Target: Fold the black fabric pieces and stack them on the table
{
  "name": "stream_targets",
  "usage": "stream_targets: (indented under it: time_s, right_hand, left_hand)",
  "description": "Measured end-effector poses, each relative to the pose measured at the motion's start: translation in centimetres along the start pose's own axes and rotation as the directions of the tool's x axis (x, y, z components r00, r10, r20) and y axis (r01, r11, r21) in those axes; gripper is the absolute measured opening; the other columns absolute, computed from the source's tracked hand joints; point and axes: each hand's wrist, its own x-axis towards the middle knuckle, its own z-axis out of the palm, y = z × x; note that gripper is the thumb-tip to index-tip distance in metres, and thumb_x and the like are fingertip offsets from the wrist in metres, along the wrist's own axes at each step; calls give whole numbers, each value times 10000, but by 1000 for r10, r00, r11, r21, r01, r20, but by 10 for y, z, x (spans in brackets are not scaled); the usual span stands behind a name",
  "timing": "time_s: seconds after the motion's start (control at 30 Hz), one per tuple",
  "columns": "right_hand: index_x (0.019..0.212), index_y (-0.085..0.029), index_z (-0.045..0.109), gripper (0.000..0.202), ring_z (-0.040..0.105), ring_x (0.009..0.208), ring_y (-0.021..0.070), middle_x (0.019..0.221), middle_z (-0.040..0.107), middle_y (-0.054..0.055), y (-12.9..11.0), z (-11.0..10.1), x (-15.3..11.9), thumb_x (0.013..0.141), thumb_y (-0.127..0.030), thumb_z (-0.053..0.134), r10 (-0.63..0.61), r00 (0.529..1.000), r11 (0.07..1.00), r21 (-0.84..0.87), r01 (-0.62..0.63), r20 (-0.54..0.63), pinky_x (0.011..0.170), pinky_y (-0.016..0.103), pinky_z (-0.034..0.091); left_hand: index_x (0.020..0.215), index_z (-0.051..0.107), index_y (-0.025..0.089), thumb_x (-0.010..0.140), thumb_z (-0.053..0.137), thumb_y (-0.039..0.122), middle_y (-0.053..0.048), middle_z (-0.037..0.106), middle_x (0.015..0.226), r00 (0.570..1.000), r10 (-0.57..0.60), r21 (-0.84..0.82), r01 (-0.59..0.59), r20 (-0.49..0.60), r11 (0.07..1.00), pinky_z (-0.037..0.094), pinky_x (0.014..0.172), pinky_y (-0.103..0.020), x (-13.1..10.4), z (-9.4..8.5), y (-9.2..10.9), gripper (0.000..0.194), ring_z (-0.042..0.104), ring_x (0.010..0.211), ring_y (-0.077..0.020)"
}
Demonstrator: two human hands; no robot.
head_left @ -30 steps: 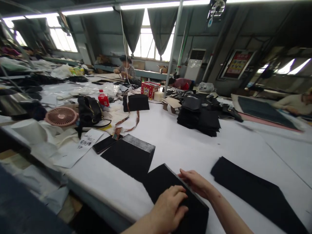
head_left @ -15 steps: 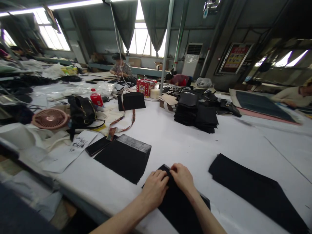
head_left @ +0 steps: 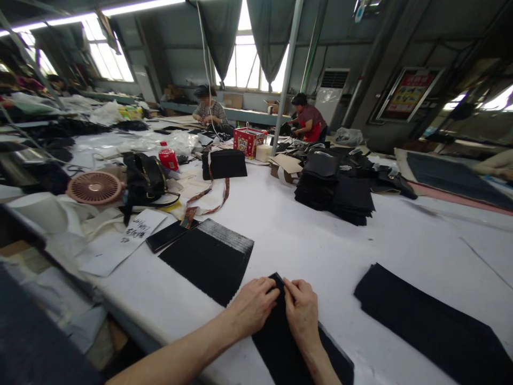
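Note:
A black fabric piece [head_left: 273,346] lies on the white tabletop [head_left: 304,243] at the near edge, partly hidden under my hands and forearms. My left hand [head_left: 255,306] has its fingers curled and pressed on the far end of the piece. Close beside it, my right hand [head_left: 301,309] pinches the fabric's edge between thumb and fingers. Left of the hands is a fanned stack of black fabric panels [head_left: 200,259] with a whitish strip along its far edge. To the right lies another stack of black pieces [head_left: 430,321], cut at an angle.
Further back sit piles of black pieces [head_left: 336,187], a red box [head_left: 245,143] and a metal pole [head_left: 285,80]. On the left are a pink fan [head_left: 95,187], a black bag [head_left: 143,179], a red bottle [head_left: 167,159] and a paper with writing [head_left: 120,246]. Co-workers [head_left: 308,120] work beyond.
The view has shifted slightly left. My right hand has slid a little along the fabric's edge toward me, its fingers still pinching. A co-worker at the back has risen from a bent posture.

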Motion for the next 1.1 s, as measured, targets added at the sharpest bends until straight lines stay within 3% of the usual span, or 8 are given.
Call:
stream_targets:
  time_s: [0.17,0.4,1.1]
  right_hand:
    - [1194,-187,609,336,499,866,209,917,576,70,0,4,-6,906,-98,461,-114,993,987,-121,110,-25,740,340,382]
    - [1238,-159,556,390,476,850,224,900,552,70,-11,0,-7,873,-48,477,-180,982,954,-233,187,52,739,367,389]
    - [1240,-167,544,419,471,833,230,898,551,71,-15,-1,-5,848,-36,480,-213,971,937,-259,235,111,731,387,380]
  left_hand:
    - [1074,548,189,910,501,173,-52,591,1025,999,-48,41,48,0,998,474,851,-367,4,-1,2,171,546,944,-221]
    - [1362,397,212,936,452,160,-71,568,1178,994,-86,59,90,-72,994,441,907,-383,6,10,-3,433,532,1034,-229]
    - [1346,436,219,968,410,217,-68,560,1217,985,-125,-11,124,-119,992,420,960,-411,3,20,-10,379,512,1089,-239]
